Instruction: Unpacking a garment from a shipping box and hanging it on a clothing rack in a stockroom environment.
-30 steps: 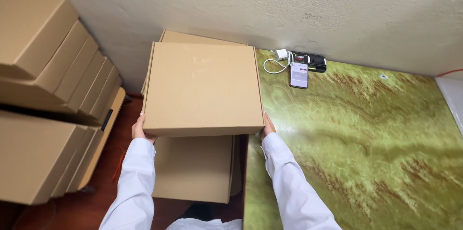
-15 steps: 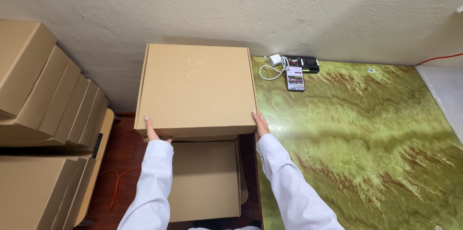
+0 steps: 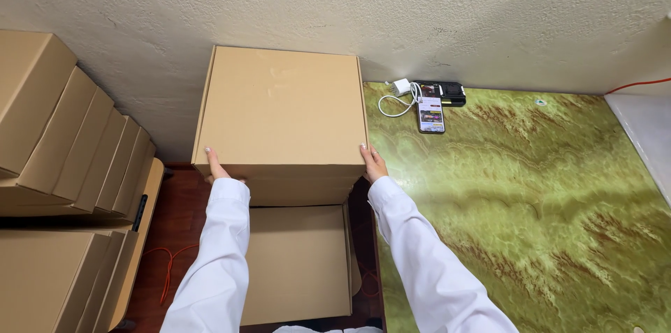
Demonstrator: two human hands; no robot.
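My left hand and right hand clasped the top cardboard box by its near corners, against the far wall. Set crooked on the stack, it could slide off.

Both my arms are in long white sleeves, plain smooth fabric, slightly creased along the forearms, cuffs ending at the wrists. My left hand and right hand are bare: no gloves. The fingernails look pale, possibly painted light; too small to tell. A strip of the same white cloth shows at the bottom edge, at my torso.
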